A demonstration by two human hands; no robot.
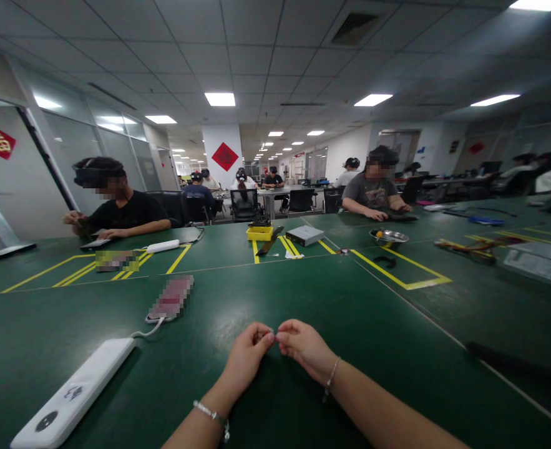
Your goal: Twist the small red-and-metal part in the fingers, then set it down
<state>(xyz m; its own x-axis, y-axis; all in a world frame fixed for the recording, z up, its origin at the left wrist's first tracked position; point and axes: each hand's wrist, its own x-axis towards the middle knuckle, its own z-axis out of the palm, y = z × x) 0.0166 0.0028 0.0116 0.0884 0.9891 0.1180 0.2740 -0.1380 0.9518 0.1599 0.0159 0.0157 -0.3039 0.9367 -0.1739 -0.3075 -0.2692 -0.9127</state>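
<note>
The person at the near edge of the green table (350, 312) is holding both hands together just above the mat. The left hand (248, 354) and the right hand (306, 347) are meeting at the fingertips, each with its fingers curled in and pinched narrow against the thumb. Whether anything is sitting in that pinch I cannot tell; it is too small to make out. Both forearms are lying across the table edge, each wearing a thin bracelet at the wrist. The nearest thing to the hands is a phone (171, 299), lying flat on the mat to their left and a little farther out, not touching them. A short white cable (141, 332) is linking it to a long white power bank (72, 396) lying near the table's front edge. Farther across the table a yellow tray (259, 233), a grey box (304, 235) and a metal bowl (389, 237) are sitting among yellow tape lines. Two co-workers are sitting at the far side, one on the left (120, 211) and one on the right (372, 194), each bending over their own hands.
</note>
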